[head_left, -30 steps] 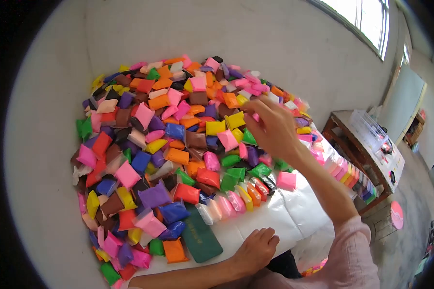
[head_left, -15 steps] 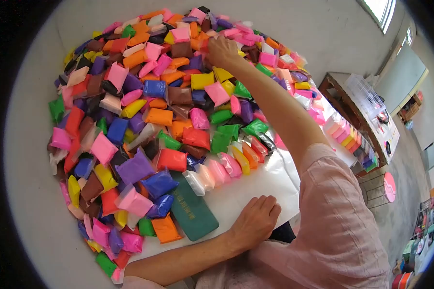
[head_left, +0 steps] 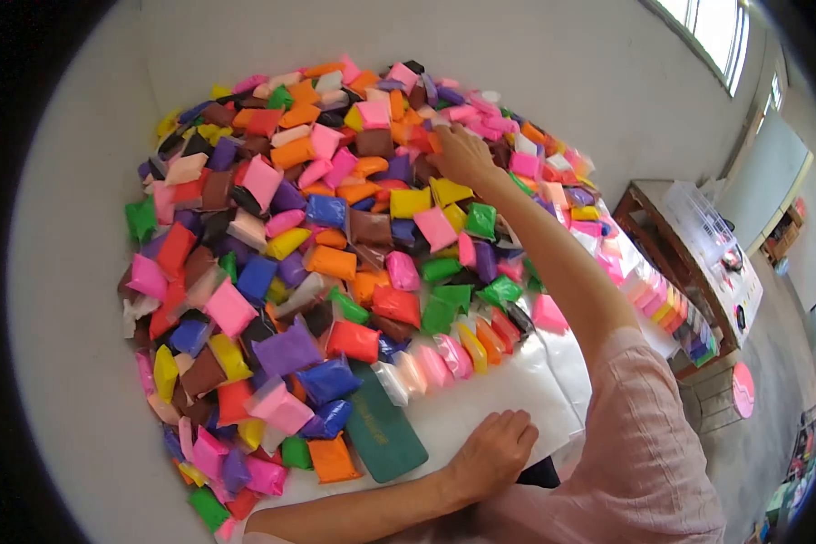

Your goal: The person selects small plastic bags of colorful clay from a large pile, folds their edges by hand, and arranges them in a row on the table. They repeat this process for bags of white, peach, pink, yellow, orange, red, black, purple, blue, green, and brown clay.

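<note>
My right hand (head_left: 465, 154) reaches to the far part of a big heap of small, soft, coloured packets in clear wrapping. Its bent fingers touch the heap beside a red packet (head_left: 421, 138); the fingertips are hidden, and I cannot make out a grip. Nearer me, my left hand (head_left: 493, 456) rests with curled fingers on a white sheet (head_left: 462, 403), apart from the packets. A row of upright packets, among them a yellow one (head_left: 471, 346), leans along the heap's near edge. Left of my left hand lies a dark green flat case (head_left: 385, 435) with faint lettering.
Another neat row of coloured packets (head_left: 666, 313) stands to the right, past my right arm. Beyond it is a wooden table (head_left: 648, 218) bearing a clear plastic basket (head_left: 698, 218). A stool with a pink round top (head_left: 743, 390) is on the floor. White walls (head_left: 517, 54) border the heap.
The view has shifted, so the heap appears lower and further right. My right hand stays at the far part of the heap, slightly further from the red packet. My left hand keeps its place.
</note>
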Demonstrator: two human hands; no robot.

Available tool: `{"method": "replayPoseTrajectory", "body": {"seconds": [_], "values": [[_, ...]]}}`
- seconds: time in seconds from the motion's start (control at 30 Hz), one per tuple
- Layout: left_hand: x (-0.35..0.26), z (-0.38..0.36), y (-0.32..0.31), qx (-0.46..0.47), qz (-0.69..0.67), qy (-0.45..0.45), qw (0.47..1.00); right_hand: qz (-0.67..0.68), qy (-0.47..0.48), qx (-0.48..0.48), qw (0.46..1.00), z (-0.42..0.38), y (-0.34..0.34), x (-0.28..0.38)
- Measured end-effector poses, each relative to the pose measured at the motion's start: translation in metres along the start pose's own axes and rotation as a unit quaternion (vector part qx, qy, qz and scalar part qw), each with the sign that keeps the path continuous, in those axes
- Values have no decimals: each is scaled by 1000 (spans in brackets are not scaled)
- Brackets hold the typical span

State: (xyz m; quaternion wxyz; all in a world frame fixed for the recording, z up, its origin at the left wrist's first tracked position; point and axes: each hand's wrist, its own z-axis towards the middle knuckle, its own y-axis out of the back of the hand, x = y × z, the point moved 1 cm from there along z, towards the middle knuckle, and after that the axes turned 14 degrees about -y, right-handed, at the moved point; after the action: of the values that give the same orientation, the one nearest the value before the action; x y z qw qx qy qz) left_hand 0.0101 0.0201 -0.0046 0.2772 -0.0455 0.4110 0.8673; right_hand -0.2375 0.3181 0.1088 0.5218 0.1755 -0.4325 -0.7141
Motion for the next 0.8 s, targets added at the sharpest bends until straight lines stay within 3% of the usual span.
{"method": "replayPoseTrajectory", "body": {"seconds": [0.13, 0.27, 0.47, 0.57, 0.67, 0.8], "values": [[-2, 0, 2, 37, 14, 1, 999, 37, -22, 12, 999, -20, 21, -5], [-2, 1, 1, 14, 19, -11, 1000, 38, 15, -10, 999, -38, 31, -6], [-3, 1, 4, 23, 33, -20, 999, 31, 100, 67, 992, -53, 53, 26], [-3, 1, 2, 18, 30, -19, 999, -14, 96, 95, 991, -55, 60, 35], [-3, 0, 3, 25, 34, -19, 999, 37, 170, 55, 983, -56, 48, 32], [-4, -1, 4, 41, 41, -19, 998, 50, 148, 23, 987, -62, 63, 31]]}}
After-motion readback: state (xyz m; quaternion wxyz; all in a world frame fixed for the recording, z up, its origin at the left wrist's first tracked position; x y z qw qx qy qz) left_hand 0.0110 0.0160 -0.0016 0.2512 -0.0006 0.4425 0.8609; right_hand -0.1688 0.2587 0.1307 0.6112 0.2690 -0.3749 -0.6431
